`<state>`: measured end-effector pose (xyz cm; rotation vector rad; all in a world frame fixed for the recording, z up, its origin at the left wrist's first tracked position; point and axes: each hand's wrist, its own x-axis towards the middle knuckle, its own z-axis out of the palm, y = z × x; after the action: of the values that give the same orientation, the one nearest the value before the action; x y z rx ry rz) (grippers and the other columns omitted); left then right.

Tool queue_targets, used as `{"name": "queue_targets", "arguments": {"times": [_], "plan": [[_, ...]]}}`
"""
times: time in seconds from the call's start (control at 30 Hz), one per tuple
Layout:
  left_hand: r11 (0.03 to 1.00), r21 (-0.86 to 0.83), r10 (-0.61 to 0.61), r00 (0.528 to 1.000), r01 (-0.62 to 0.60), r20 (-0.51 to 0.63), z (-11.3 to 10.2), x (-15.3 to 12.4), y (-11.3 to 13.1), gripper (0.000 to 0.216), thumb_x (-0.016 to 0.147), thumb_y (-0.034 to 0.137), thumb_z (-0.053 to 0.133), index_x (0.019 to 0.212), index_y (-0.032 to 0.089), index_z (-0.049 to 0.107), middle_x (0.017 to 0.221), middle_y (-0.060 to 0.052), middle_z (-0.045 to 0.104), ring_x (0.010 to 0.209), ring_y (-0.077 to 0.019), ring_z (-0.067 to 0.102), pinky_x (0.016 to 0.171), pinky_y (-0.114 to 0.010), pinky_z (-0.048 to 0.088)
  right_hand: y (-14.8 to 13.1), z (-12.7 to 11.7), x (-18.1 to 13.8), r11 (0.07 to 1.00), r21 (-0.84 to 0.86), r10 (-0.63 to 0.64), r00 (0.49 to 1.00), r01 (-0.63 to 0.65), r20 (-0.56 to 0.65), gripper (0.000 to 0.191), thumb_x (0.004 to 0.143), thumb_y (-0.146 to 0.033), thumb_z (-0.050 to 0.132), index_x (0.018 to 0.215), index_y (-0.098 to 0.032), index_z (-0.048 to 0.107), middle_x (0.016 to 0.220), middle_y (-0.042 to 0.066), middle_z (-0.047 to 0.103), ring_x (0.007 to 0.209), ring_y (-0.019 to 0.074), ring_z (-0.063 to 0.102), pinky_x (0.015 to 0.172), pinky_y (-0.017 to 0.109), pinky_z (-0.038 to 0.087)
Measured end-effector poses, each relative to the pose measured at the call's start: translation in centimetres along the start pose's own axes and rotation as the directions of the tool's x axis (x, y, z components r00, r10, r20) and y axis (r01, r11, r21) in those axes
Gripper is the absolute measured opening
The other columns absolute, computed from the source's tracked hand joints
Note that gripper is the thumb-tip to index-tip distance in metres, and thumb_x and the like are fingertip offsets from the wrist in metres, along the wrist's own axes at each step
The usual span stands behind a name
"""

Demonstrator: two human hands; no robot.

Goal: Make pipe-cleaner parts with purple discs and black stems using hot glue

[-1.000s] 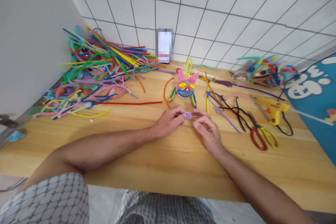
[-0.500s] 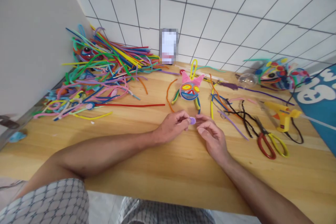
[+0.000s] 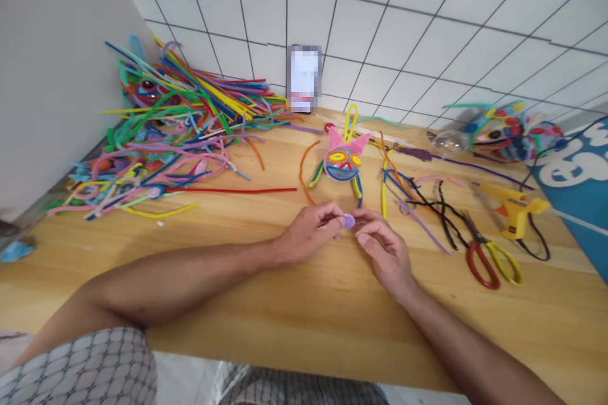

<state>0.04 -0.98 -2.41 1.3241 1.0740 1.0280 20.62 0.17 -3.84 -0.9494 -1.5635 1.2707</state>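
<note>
White tiled wall [image 3: 370, 0] behind; pale wooden desk [image 3: 294, 310]. Wood shows between the forearms [image 3: 190, 281] to the near edge; scissors [image 3: 477, 237] and glue gun [image 3: 515, 207] bound the right. Left hand [image 3: 308, 233] pinches small purple coil [image 3: 349, 221] before pink-eared figure [image 3: 342, 166]; right hand [image 3: 387, 253] curls just beside, grip unclear. Pinch unchanged from a second ago.

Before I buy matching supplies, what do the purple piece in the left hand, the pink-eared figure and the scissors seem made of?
Purple piece: perhaps coiled pipe cleaner, matte; too small to be sure.
Pink-eared figure: ears look like matte pipe cleaner, in ridged rows; the shiny round head seems plastic or glass.
Scissors: dark blades, likely metal; smooth, coloured handles, probably plastic.
</note>
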Motion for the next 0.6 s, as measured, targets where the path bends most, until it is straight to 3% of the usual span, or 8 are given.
{"name": "queue_targets", "arguments": {"times": [0.4, 0.6], "plan": [[1.000, 0.015, 0.009, 1.000, -0.009, 0.008, -0.01, 0.03, 0.11, 0.029, 0.096, 0.045, 0.063, 0.084, 0.019, 0.062, 0.070, 0.004, 0.062, 0.063, -0.0109, 0.052, 0.062, -0.025, 0.039, 0.17, -0.05, -0.02, 1.000, 0.019, -0.004, 1.000, 0.003, 0.025, 0.015, 0.093, -0.040, 0.077, 0.084, -0.028, 0.076, 0.116, 0.005, 0.073, 0.113, 0.0236, 0.067, 0.101, 0.039, 0.050], [0.999, 0.025, 0.025, 1.000, -0.025, 0.003, -0.02, 0.07, 0.33, 0.029, 0.095, 0.045, 0.062, 0.082, 0.019, 0.061, 0.068, 0.003, 0.062, 0.063, -0.0111, 0.052, 0.062, -0.025, 0.040, -0.05, 0.30, -0.12, 0.996, 0.065, 0.057, 0.998, -0.056, -0.009, 0.020, 0.091, -0.046, 0.080, 0.099, -0.029, 0.074, 0.106, 0.004, 0.074, 0.101, 0.0212, 0.069, 0.091, 0.035, 0.053]]}}
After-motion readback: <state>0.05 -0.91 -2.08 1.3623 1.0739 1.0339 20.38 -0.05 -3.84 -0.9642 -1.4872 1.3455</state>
